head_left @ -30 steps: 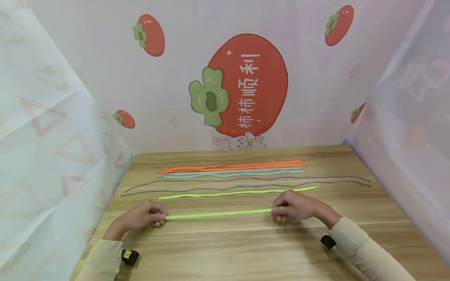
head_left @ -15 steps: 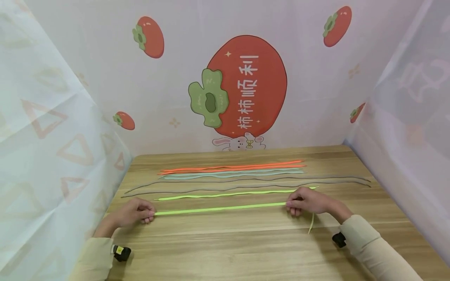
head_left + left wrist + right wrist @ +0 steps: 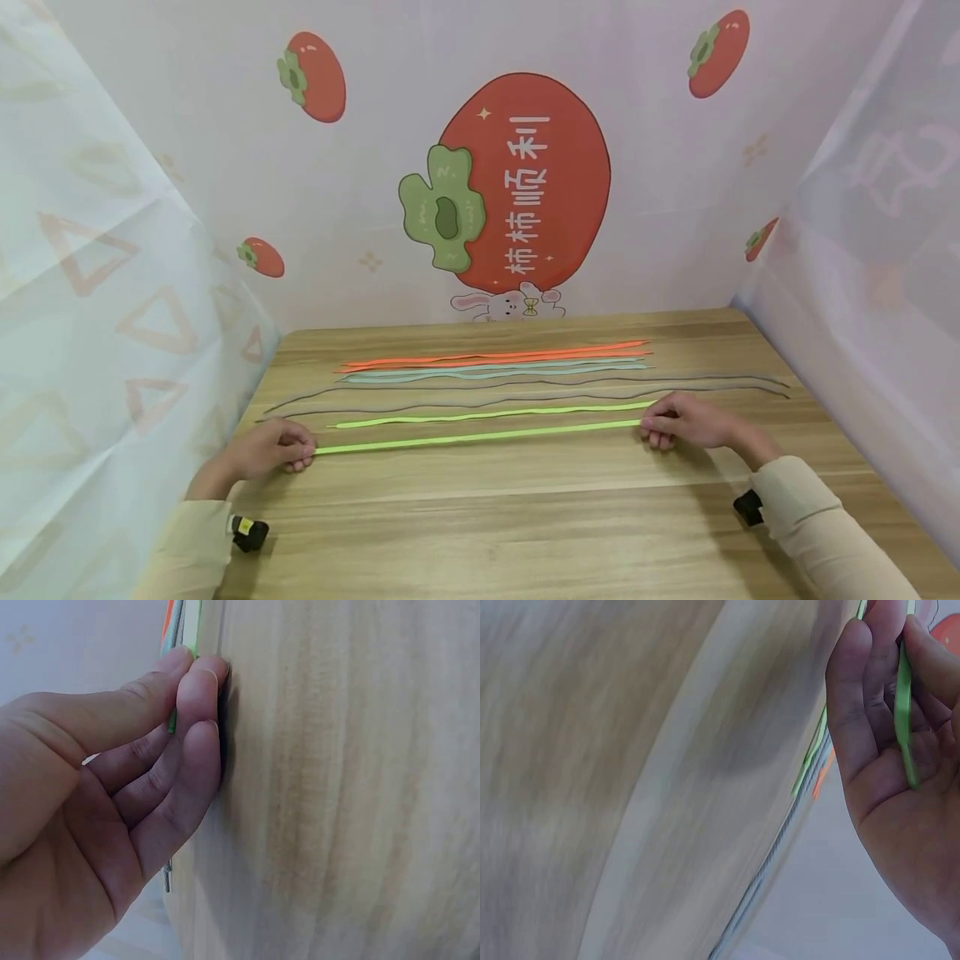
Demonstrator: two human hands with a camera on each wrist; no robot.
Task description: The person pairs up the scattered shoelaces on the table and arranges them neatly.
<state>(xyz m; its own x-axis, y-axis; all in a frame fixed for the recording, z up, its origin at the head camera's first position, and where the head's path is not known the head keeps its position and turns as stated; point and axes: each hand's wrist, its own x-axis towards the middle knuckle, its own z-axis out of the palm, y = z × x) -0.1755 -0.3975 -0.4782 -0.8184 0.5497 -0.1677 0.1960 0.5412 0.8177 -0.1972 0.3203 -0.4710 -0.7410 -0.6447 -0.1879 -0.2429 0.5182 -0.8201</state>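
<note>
A lime-green flat shoelace (image 3: 480, 437) is stretched straight between my two hands, close over the table. My left hand (image 3: 273, 447) pinches its left end between thumb and fingertips, and a short green tip (image 3: 172, 721) pokes out below them in the left wrist view. My right hand (image 3: 693, 421) pinches it near the other end, whose loose tail (image 3: 904, 705) lies along the palm in the right wrist view. Just behind, a second lime-green shoelace (image 3: 487, 415) lies nearly parallel on the table, its right end hidden by my right hand.
Farther back on the wooden table (image 3: 480, 533) lie two long thin grey laces (image 3: 450, 407), then pale teal laces (image 3: 465, 377) and orange laces (image 3: 487, 358) side by side. A white printed backdrop (image 3: 375, 167) rises behind the table and along both sides.
My hands have moved apart and the right one farther back, bringing the held shoelace nearer the other lime one. The tail hanging from my right hand no longer shows in the head view.
</note>
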